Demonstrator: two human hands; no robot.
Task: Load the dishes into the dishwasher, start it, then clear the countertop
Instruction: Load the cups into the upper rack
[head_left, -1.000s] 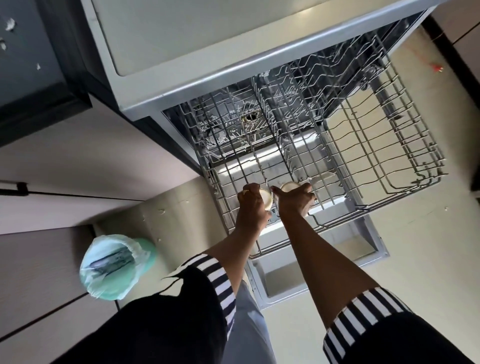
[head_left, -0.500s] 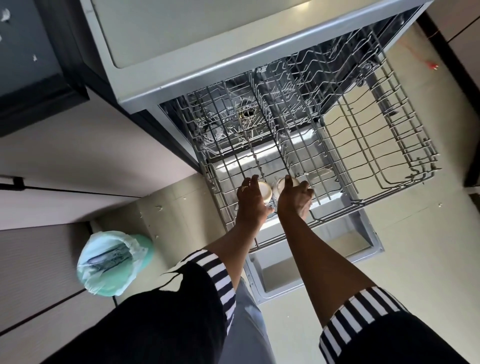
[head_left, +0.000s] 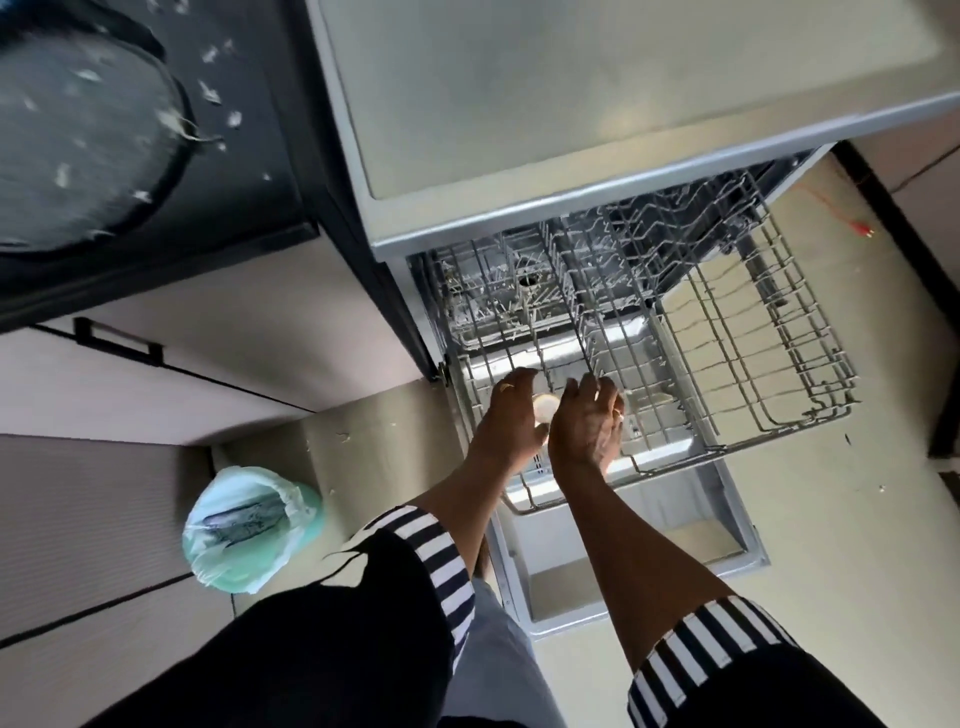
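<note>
As I lean over the pale floor (head_left: 779, 519), 1 green-bagged bin (head_left: 249, 525) stands at left. My left hand (head_left: 511, 421) touches 1 cream cup (head_left: 545, 408) at the near-left of the 1 pulled-out rack (head_left: 753, 364); can't tell its grip. Right hand (head_left: 587, 426): fingers spread loose. Beyond are the dishwasher (head_left: 571, 104) and a dark desk (head_left: 249, 130) w/ scraps.

- Two hands at work: left hand (head_left: 511, 423), right hand (head_left: 587, 428).
- One pale round dish (head_left: 545, 408) visible between them.
- One wire rack (head_left: 779, 364), pulled out.
- One open dishwasher door (head_left: 571, 587).
- One lined bin (head_left: 249, 525), near left.
</note>
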